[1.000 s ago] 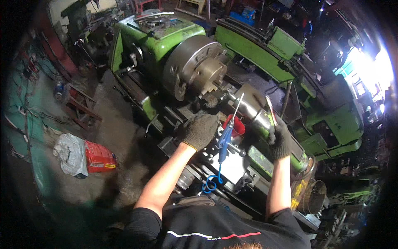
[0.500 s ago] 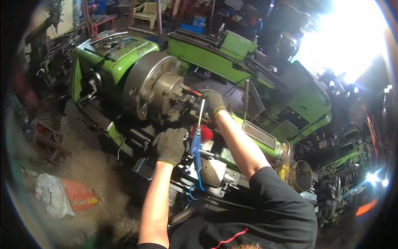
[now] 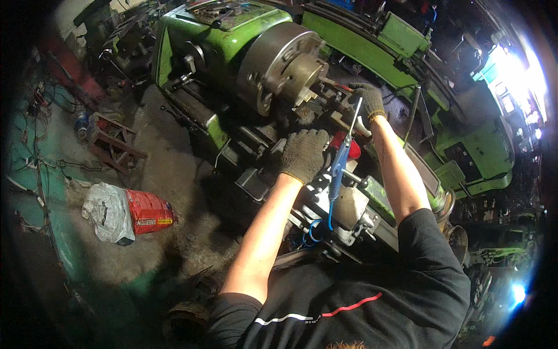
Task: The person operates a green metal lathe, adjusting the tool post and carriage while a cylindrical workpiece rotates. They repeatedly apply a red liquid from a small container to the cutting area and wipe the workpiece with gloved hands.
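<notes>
A green lathe carries a large grey chuck [image 3: 273, 67] gripping a round metal workpiece [image 3: 303, 77]. My right hand [image 3: 367, 100], in a dark knitted glove, is closed on a slim tool [image 3: 336, 85] with a red part near the fingers. Its tip points at the front of the workpiece; whether they touch, I cannot tell. My left hand [image 3: 304, 154], gloved alike, lies over the carriage below the chuck, its fingers curled and what they grip hidden. A blue air blow gun [image 3: 340, 161] stands between my hands, nozzle up, beside a red cup [image 3: 349, 145].
A blue hose [image 3: 314, 230] coils below the blow gun. Behind stands a second green machine [image 3: 360, 55]. A red and white sack [image 3: 131, 214] lies on the floor at left, near a rusty metal frame [image 3: 114, 142]. An upright rod [image 3: 412, 113] rises right of my right hand.
My view has swung, so the lathe and both hands appear farther right and higher, with more floor showing at left. Both hands keep about the same places at the lathe.
</notes>
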